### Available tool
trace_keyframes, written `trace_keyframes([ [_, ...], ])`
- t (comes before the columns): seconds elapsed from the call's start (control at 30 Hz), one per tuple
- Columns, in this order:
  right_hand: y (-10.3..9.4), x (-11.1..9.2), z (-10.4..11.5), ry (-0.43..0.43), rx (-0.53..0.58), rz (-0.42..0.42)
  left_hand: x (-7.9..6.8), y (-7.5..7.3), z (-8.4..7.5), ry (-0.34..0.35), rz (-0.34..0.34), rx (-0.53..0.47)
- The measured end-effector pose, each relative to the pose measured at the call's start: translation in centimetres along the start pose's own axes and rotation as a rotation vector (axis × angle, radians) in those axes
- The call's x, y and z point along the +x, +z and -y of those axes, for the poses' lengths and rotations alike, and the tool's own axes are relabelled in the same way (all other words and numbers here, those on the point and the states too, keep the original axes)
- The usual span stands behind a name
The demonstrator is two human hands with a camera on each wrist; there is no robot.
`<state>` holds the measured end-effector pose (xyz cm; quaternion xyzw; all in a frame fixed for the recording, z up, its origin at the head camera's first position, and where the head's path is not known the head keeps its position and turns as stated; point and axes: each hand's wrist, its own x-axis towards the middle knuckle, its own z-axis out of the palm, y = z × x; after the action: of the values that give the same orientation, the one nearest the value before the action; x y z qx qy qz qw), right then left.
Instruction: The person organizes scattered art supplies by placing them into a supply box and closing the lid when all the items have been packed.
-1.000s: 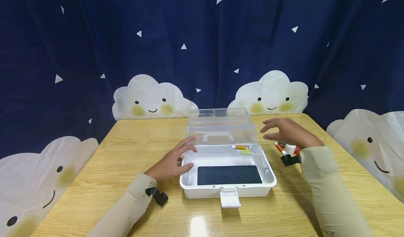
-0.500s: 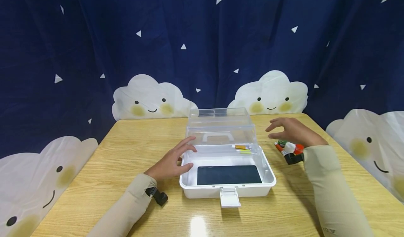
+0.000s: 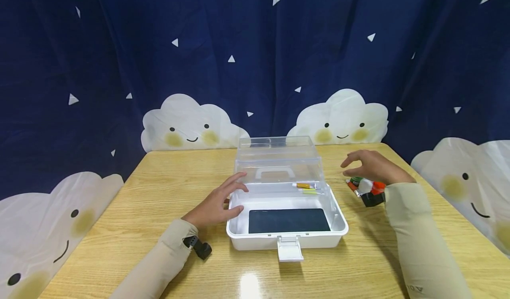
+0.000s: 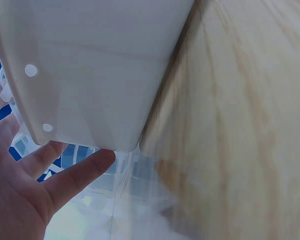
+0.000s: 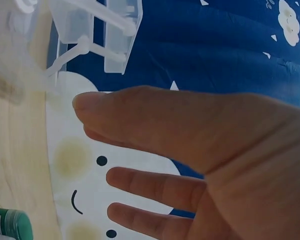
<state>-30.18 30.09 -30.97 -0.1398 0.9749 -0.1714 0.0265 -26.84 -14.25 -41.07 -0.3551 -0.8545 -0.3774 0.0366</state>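
Left hand (image 3: 215, 206) is bracing the box (image 3: 287, 242); right hand (image 3: 374, 166) is hovering near the tubes and jars.

Box is sitting mid-table, clear lid (image 3: 279, 170) tipped back, dark panel (image 3: 288, 220) lying inside. Left fingers are spreading at its left wall, thumb reaching over the rim, not clenching. Right hand is holding nothing, fingers loosely bent, thumb apart, up off the table (image 3: 179, 175) to the box's right. Red tube (image 3: 353, 187), green jar (image 5: 19, 225), white item (image 3: 364, 185) and red item (image 3: 378, 187) are lying close by it, partly covered. Orange tube (image 3: 304, 185) and yellow tube (image 3: 311, 192) are lying at the box's back. Tube and jar labels are showing too small to read; right sleeve (image 3: 422, 246) is bearing partial lettering, unclear; curtain (image 5: 190, 55) script is unreadable.
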Motion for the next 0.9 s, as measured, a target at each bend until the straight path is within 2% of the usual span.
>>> trace_keyframes([
  [0.4,0.2,0.3,-1.3,0.088,-0.028,0.073,0.0,0.1,0.2,-0.009,0.0,-0.008],
  [0.9,0.6,0.2,-2.3,0.155,-0.033,0.087,0.0,0.0,-0.2,-0.013,-0.002,-0.012],
])
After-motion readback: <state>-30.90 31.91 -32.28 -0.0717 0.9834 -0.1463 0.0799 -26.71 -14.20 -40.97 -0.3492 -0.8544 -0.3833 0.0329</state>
